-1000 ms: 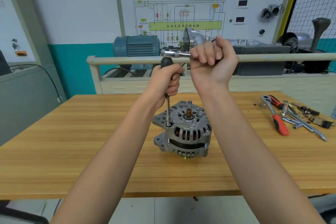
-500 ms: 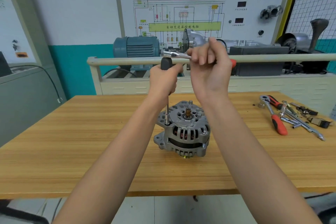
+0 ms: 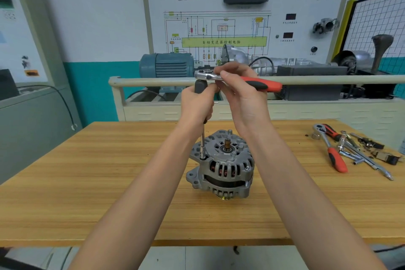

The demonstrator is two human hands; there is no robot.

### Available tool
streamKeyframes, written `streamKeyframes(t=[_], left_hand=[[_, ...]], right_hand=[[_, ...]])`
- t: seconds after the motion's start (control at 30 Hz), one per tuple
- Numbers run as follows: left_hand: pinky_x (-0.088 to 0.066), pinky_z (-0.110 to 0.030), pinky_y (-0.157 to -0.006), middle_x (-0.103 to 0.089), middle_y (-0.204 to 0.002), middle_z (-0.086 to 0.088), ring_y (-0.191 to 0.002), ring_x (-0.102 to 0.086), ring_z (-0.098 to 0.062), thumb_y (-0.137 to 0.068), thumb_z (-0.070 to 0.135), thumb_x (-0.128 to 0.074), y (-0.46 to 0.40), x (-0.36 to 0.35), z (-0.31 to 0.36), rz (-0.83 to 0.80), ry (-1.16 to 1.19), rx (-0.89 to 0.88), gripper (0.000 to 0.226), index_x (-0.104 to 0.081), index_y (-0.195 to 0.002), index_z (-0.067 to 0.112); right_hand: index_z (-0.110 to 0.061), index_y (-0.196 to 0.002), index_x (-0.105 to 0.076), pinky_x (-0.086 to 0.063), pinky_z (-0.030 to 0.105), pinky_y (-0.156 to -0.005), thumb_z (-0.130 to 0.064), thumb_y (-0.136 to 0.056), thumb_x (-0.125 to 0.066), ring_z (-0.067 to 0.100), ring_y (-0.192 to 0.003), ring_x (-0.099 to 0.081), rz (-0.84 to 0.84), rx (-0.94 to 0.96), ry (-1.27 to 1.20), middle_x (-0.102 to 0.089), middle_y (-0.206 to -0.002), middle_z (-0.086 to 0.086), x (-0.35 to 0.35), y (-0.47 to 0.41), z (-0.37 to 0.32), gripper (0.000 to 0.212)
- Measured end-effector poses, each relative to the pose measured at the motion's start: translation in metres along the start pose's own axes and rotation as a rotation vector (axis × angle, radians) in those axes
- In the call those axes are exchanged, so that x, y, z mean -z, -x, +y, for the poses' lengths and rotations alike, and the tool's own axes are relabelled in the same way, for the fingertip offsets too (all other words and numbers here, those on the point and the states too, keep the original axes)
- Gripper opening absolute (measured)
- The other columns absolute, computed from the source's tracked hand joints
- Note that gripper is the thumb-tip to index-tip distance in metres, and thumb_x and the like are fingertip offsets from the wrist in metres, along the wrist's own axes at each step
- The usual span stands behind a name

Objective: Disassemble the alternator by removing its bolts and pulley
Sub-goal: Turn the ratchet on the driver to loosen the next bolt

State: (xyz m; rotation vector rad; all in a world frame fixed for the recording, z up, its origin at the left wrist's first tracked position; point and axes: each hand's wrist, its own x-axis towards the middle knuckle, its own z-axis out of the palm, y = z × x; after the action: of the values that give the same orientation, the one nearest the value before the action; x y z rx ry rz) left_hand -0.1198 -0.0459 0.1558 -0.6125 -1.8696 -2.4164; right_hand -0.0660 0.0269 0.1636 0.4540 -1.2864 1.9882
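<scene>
My right hand has slid from a full fist on the ratchet handle to a fingertip pinch near its head, leaving the red grip bare at 3 o'clock. My left hand wraps the driver on a bolt at the alternator's 10 o'clock (table centre). I judge the bolt is now turning freely.
</scene>
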Motion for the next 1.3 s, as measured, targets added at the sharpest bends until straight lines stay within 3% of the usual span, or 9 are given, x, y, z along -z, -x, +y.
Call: streamKeyframes(t=[0.27,0.43,0.53,0.6,0.83,0.93,1.07,1.17,1.3], left_hand=[[-0.018,-0.023,-0.042,-0.030,-0.048,0.002,-0.038,-0.023,-0.012,-0.089,0.015,-0.060,-0.007,-0.005,-0.005,0.007,-0.026,-0.013,0.035,-0.038,-0.061,0.019],[-0.018,-0.021,-0.040,-0.031,-0.041,0.008,-0.037,-0.023,-0.010,-0.088,0.010,-0.058,-0.013,-0.001,-0.007,-0.012,-0.020,-0.014,0.035,-0.041,-0.058,0.018],[-0.026,-0.020,-0.040,-0.034,-0.042,0.008,-0.037,-0.028,-0.010,-0.086,0.013,-0.063,-0.018,0.007,-0.006,-0.068,-0.072,-0.016,0.034,-0.044,-0.057,0.018],[-0.029,-0.022,-0.044,-0.034,-0.047,0.005,-0.042,-0.031,-0.013,-0.087,0.021,-0.063,-0.021,0.014,-0.005,-0.175,-0.121,0.000,0.034,-0.043,-0.060,0.020],[-0.043,-0.027,-0.066,-0.049,-0.063,0.002,-0.064,-0.047,-0.013,-0.086,0.012,-0.053,-0.022,0.037,-0.007,-0.445,-0.036,0.014,0.005,-0.050,-0.083,0.013],[-0.051,-0.027,-0.075,-0.060,-0.084,-0.005,-0.082,-0.059,-0.014,-0.082,0.013,-0.059,-0.021,0.053,-0.019,-0.500,-0.101,0.015,0.021,-0.059,-0.101,0.008],[-0.046,-0.036,-0.079,-0.062,-0.109,-0.021,-0.095,-0.054,-0.032,-0.085,0.011,-0.065,-0.005,0.077,-0.054,-0.508,-0.125,0.045,0.033,-0.063,-0.117,0.004],[-0.048,-0.031,-0.076,-0.069,-0.104,-0.013,-0.091,-0.056,-0.029,-0.080,0.017,-0.065,0.006,0.078,-0.066,-0.438,0.001,0.040,0.036,-0.067,-0.115,0.008],[-0.051,-0.025,-0.061,-0.073,-0.086,-0.009,-0.073,-0.060,-0.023,-0.084,0.011,-0.065,0.005,0.069,-0.058,-0.286,-0.129,-0.112,0.014,-0.073,-0.096,0.010]], right_hand=[[-0.013,-0.084,-0.064,-0.048,0.033,-0.093,0.007,-0.084,-0.061,0.017,-0.094,-0.060,0.045,0.045,0.098,-0.064,-0.095,0.008,0.007,-0.006,0.010,0.021],[-0.013,-0.106,-0.062,-0.050,0.013,-0.080,-0.001,-0.083,-0.067,0.000,-0.094,-0.067,-0.020,-0.030,0.250,-0.073,-0.093,-0.010,0.019,0.000,0.031,0.027],[-0.018,-0.117,-0.060,-0.050,0.028,-0.097,-0.020,-0.086,-0.067,0.009,-0.109,-0.063,-0.226,-0.252,0.368,-0.068,-0.115,-0.003,0.042,0.013,0.049,0.031],[-0.021,-0.107,-0.065,-0.051,0.029,-0.097,-0.019,-0.084,-0.071,0.010,-0.102,-0.066,-0.373,-0.328,0.555,-0.070,-0.109,0.000,0.054,0.022,0.059,0.024],[-0.012,-0.087,-0.067,-0.054,0.040,-0.090,-0.011,-0.089,-0.065,0.021,-0.085,-0.070,-0.528,-0.295,0.788,-0.073,-0.085,0.010,0.047,0.010,0.073,0.004],[-0.006,-0.085,-0.067,-0.051,0.048,-0.090,-0.007,-0.091,-0.061,0.021,-0.085,-0.070,-0.563,-0.233,0.838,-0.072,-0.082,0.007,0.049,0.008,0.077,0.009],[-0.004,-0.091,-0.068,-0.052,0.050,-0.085,-0.003,-0.092,-0.059,0.024,-0.086,-0.069,-0.495,-0.108,0.848,-0.071,-0.089,0.010,0.050,0.014,0.087,0.010],[-0.001,-0.092,-0.069,-0.051,0.054,-0.077,-0.003,-0.091,-0.059,0.029,-0.081,-0.067,-0.457,-0.016,0.882,-0.071,-0.085,0.011,0.052,0.017,0.092,0.010],[-0.002,-0.089,-0.068,-0.050,0.056,-0.071,-0.003,-0.093,-0.056,0.034,-0.072,-0.065,-0.466,-0.013,0.870,-0.070,-0.075,0.000,0.052,0.017,0.093,0.013]])
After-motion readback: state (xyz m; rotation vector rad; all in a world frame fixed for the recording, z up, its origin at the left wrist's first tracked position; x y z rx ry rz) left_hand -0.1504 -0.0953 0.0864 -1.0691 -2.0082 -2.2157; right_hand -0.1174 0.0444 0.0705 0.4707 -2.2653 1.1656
